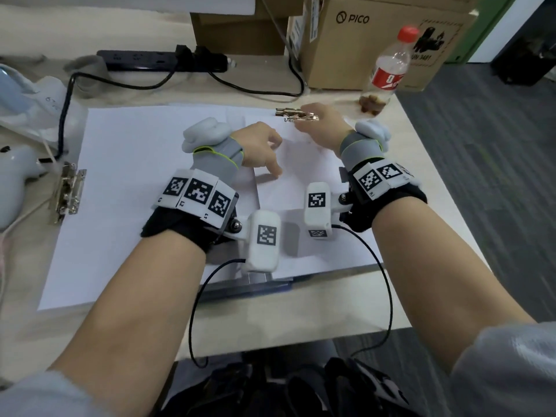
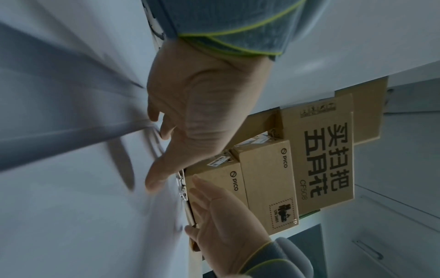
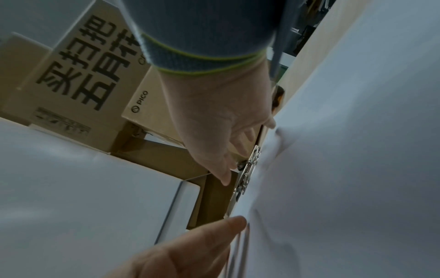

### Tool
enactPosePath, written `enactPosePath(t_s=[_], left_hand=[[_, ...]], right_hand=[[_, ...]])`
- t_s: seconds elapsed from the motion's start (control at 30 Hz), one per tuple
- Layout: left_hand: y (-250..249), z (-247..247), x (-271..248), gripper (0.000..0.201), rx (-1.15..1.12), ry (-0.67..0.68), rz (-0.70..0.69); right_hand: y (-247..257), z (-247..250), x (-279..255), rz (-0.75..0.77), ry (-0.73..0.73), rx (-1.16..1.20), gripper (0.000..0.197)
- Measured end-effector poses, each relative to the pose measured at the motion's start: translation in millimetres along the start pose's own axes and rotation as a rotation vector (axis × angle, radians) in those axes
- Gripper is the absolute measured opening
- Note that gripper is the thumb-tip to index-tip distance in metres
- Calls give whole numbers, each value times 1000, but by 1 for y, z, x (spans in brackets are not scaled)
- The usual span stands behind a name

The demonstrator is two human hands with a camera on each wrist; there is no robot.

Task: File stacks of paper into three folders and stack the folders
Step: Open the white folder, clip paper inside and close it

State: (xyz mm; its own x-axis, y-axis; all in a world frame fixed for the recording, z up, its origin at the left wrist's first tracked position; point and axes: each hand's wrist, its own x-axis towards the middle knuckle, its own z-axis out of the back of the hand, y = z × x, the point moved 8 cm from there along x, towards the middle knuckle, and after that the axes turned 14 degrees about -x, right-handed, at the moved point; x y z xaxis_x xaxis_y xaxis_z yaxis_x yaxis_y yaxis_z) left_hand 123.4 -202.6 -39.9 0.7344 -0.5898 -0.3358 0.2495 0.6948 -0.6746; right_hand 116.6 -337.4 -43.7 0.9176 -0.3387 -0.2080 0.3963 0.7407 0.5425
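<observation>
A white paper stack (image 1: 304,188) lies on a folder whose blue-grey edge (image 1: 249,285) shows at the near side. Its metal clip (image 1: 288,113) sits at the far edge. My right hand (image 1: 323,127) reaches over the clip's right end, fingers straight beside the clip (image 3: 246,175) and thumb on the paper side; no firm grip shows. My left hand (image 1: 258,145) is just left of it, fingertips (image 2: 152,180) pressing the paper down. A second white sheet pile (image 1: 135,191) with its own clip (image 1: 67,192) lies to the left.
Behind the papers are a black power strip (image 1: 162,60) with cables, cardboard boxes (image 1: 376,40) and a red-capped bottle (image 1: 391,64) at the far right corner. White objects (image 1: 18,176) crowd the left. The table edge (image 1: 445,188) runs close on the right.
</observation>
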Motion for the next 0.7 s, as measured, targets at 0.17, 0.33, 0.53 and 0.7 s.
enactPosePath(t_s=[0.17,0.33,0.53,0.7], left_hand=[[-3,13,-36,66,-243,-63,13],[9,31,-86,60,-290,-208,-46],[62,48,-137,54,-275,-405,48],[118,66,-179,55,-240,-612,169]], right_hand=[[14,2,-39,91,-23,42,35],[42,-13,-86,176,-18,67,28],[74,-39,-129,264,-28,30,28],[102,-76,-157,306,57,-59,36]])
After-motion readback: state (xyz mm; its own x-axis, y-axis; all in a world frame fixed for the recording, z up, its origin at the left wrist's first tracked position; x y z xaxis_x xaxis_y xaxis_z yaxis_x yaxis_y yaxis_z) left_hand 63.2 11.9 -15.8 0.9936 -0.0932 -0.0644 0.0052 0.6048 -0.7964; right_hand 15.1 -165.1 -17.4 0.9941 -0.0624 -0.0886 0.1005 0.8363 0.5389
